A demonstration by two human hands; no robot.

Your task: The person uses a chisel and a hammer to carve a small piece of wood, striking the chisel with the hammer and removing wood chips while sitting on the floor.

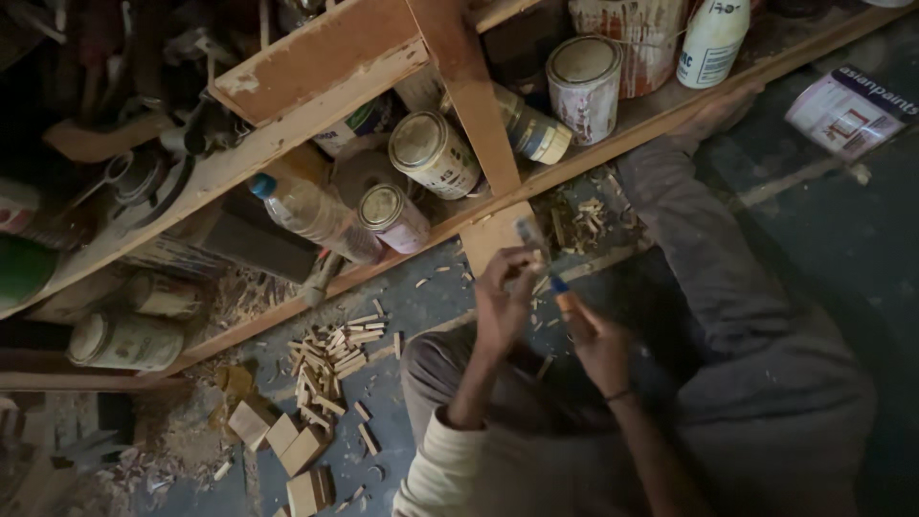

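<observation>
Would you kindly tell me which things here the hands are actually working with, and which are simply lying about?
In hand:
- left hand pinching a small pale piece
- right hand gripping a small blue-tipped tube

Lying about:
- pile of small wood sticks on the floor
- wood blocks
- paint tins on the wooden shelf
- plastic bottle

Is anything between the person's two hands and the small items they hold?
Nothing visible. The left hand pinches a small pale piece directly, and the right hand grips a small blue-tipped orange tube. The two items sit close together; only open air separates them.
</observation>
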